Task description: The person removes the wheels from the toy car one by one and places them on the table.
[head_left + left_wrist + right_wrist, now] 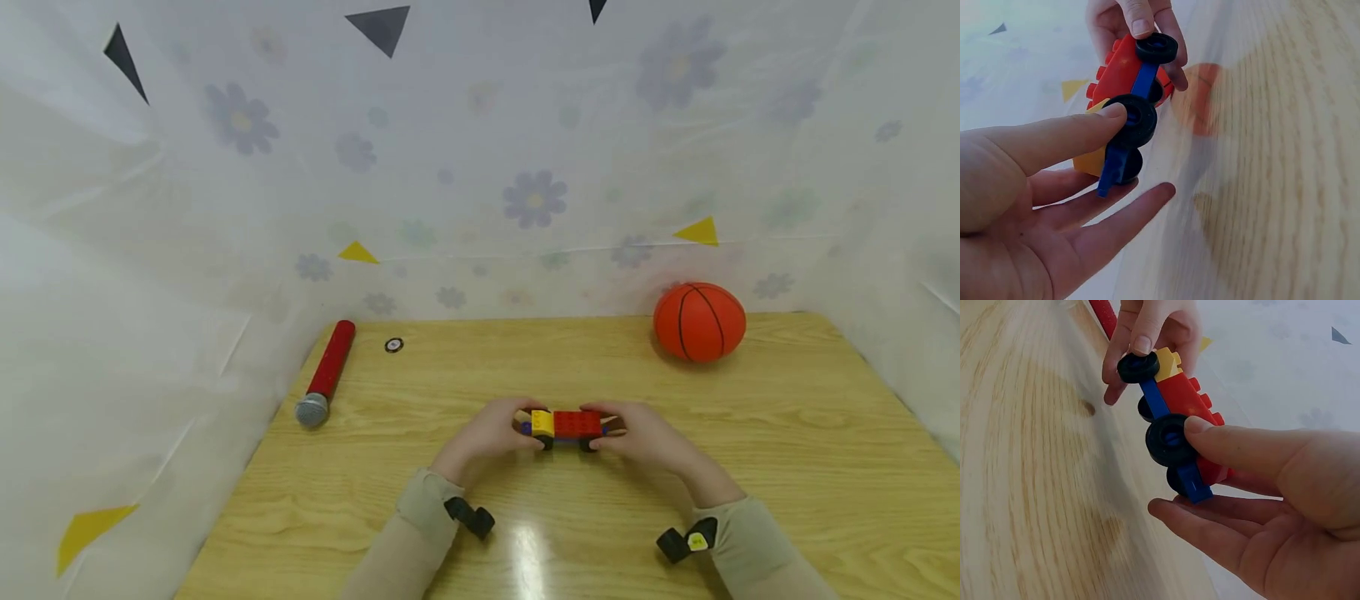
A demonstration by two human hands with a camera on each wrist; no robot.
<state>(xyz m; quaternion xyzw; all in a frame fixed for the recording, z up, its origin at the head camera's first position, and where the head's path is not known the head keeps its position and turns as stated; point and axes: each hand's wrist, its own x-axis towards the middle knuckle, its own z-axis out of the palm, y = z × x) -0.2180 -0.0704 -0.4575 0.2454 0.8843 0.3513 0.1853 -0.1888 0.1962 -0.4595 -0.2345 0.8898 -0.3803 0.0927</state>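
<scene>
A toy car (573,423) of red and yellow bricks on a blue chassis with black wheels is held just above the wooden table (787,467), in the middle. My left hand (534,432) pinches its yellow end. In the left wrist view the thumb (1110,119) lies on a black wheel (1137,119) and the fingers reach under the car (1124,70). My right hand (602,432) pinches the red end. In the right wrist view its thumb (1197,427) presses on a wheel (1169,440), with the fingers below the car (1182,397).
An orange basketball (699,322) sits at the back right of the table. A microphone with a red handle (324,375) lies at the back left, and a small round disc (393,344) lies beside it. Flowered cloth walls (480,208) close in three sides.
</scene>
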